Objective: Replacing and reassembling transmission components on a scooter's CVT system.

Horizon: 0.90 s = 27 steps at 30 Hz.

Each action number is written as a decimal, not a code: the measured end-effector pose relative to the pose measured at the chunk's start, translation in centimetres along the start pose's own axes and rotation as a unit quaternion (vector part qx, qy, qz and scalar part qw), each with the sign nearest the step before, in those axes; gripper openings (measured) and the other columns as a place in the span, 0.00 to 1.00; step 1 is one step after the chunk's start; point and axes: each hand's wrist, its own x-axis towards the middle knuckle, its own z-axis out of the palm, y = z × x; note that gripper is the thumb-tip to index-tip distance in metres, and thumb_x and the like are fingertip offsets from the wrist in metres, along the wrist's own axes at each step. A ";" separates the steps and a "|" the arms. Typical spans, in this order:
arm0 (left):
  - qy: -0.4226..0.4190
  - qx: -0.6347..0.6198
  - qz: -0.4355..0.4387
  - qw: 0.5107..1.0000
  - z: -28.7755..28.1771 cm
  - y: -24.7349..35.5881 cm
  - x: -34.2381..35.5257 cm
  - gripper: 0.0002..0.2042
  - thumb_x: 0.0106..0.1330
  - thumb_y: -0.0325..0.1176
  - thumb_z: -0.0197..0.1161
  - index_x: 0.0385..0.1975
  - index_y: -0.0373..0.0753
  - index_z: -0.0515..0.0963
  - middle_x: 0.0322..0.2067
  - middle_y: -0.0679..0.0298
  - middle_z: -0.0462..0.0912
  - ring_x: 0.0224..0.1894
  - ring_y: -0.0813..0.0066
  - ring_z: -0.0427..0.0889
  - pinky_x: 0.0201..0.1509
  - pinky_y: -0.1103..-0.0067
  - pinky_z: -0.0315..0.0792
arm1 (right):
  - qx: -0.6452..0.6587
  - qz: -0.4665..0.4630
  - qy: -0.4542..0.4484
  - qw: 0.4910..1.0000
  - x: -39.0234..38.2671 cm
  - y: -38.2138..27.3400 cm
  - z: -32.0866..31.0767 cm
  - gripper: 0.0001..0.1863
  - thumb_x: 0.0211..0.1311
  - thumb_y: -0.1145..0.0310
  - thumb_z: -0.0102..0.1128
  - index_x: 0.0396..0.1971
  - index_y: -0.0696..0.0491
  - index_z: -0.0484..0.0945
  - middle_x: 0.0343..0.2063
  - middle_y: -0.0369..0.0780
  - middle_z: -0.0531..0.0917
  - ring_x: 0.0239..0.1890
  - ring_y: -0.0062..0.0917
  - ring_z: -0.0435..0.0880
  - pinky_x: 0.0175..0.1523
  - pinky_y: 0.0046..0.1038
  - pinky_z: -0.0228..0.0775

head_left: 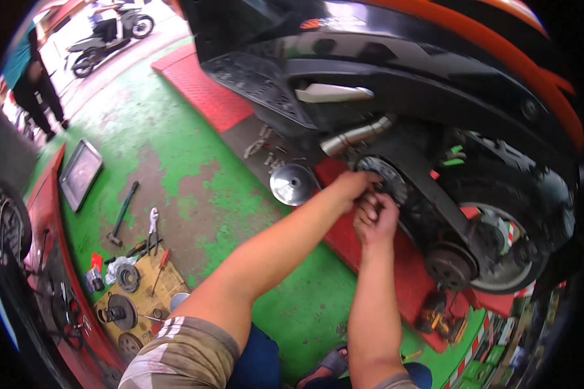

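Both my hands work at the scooter's (396, 71) exposed drive side. My left hand (359, 185) reaches the middle of a round finned pulley (394, 181), its fingers curled in close to the hub. Just below and beside it is my right hand (377, 220), closed with fingertips pinched near the same hub. What the fingers hold, if anything, is too small or hidden to make out. A dark arm of the casing (428, 188) runs from the pulley back to a round clutch drum (451, 264) by the rear wheel (506, 259).
A shiny metal disc (294, 184) lies left of my hands. A yellow-black cordless driver (438, 319) rests on the red ramp (350, 243) at right. At left are a hammer (122, 214), pliers (153, 227), cardboard (150, 279) with round parts, and a metal tray (81, 175). A person (32, 84) stands far left.
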 end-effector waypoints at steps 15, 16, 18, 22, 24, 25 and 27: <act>-0.027 -0.030 0.035 0.999 -1.0 -0.8 0.9 0.12 0.69 0.36 0.63 0.31 0.31 0.80 0.25 0.58 0.81 0.24 0.67 0.81 0.33 0.69 0.80 | -0.017 -0.039 0.040 0.998 -2.2 0.6 0.1 0.22 0.63 0.68 0.48 0.54 0.60 0.78 0.22 0.31 0.74 0.13 0.16 0.65 0.16 0.18 0.57; -0.023 -0.021 0.048 0.998 -1.3 -0.9 1.2 0.12 0.69 0.36 0.63 0.31 0.31 0.80 0.25 0.58 0.81 0.23 0.67 0.81 0.33 0.69 0.79 | -0.015 -0.023 0.021 0.999 -1.6 0.4 0.5 0.22 0.63 0.68 0.48 0.54 0.60 0.78 0.22 0.31 0.74 0.13 0.15 0.65 0.16 0.18 0.57; -0.025 -0.020 0.020 0.999 -0.9 -0.6 1.0 0.11 0.69 0.36 0.63 0.32 0.33 0.80 0.26 0.58 0.82 0.26 0.68 0.81 0.34 0.70 0.79 | 0.000 -0.018 0.026 1.000 -0.7 0.1 1.2 0.22 0.62 0.68 0.48 0.54 0.60 0.78 0.22 0.30 0.73 0.13 0.15 0.65 0.16 0.18 0.57; -0.019 -0.029 0.014 0.999 -0.6 -0.6 0.4 0.10 0.68 0.36 0.64 0.32 0.34 0.81 0.25 0.59 0.81 0.26 0.69 0.81 0.35 0.72 0.75 | -0.029 -0.023 0.011 0.999 -1.3 0.5 0.8 0.22 0.62 0.68 0.48 0.54 0.60 0.78 0.22 0.30 0.74 0.13 0.15 0.65 0.16 0.18 0.57; -0.005 -0.035 0.016 0.999 -0.5 -0.6 0.4 0.11 0.67 0.36 0.64 0.32 0.33 0.81 0.24 0.59 0.81 0.25 0.69 0.80 0.35 0.72 0.74 | -0.022 -0.036 0.024 0.999 -1.7 0.4 0.4 0.22 0.64 0.68 0.48 0.54 0.61 0.78 0.22 0.30 0.74 0.13 0.15 0.65 0.16 0.17 0.57; -0.002 -0.028 0.028 0.999 -0.7 -0.3 0.6 0.10 0.67 0.36 0.64 0.32 0.33 0.81 0.24 0.59 0.81 0.26 0.69 0.80 0.36 0.73 0.74 | -0.018 -0.042 0.031 0.998 -1.7 0.4 0.2 0.22 0.64 0.68 0.48 0.54 0.62 0.78 0.22 0.30 0.74 0.12 0.14 0.65 0.15 0.17 0.57; -0.008 -0.020 0.034 0.999 -0.7 -0.2 0.4 0.10 0.67 0.36 0.65 0.32 0.33 0.81 0.24 0.59 0.81 0.26 0.69 0.81 0.37 0.73 0.74 | -0.006 -0.029 0.036 0.999 -1.4 0.1 1.4 0.24 0.62 0.68 0.49 0.57 0.60 0.77 0.22 0.30 0.74 0.12 0.16 0.65 0.16 0.19 0.56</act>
